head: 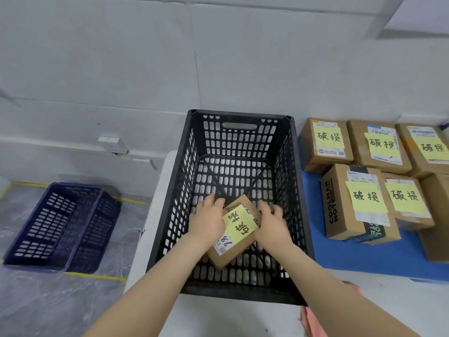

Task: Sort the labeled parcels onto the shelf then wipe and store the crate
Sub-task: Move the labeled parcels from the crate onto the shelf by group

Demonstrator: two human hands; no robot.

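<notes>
My left hand (207, 222) and right hand (272, 224) are down in the black crate (243, 114). They are apart, one clamped on each long side of the only parcel (233, 250) I see in it, fingers curled over its edges. The parcel lies between them toward the near wall, its long axis running from 7 o'clock to 1 o'clock and its yellow note (239, 221) facing up. I cannot tell whether it rests on the crate floor or is just off it.

Neither hand is nearer, so I judge a two-handed lift over the rim comes next. Sorted boxes (325, 142) sit at 3 o'clock on a blue mat (352, 254), on the right hand's side. A pink cloth (313, 319) lies at 5 o'clock, and blue baskets (60, 224) sit on the floor at 9 o'clock.
</notes>
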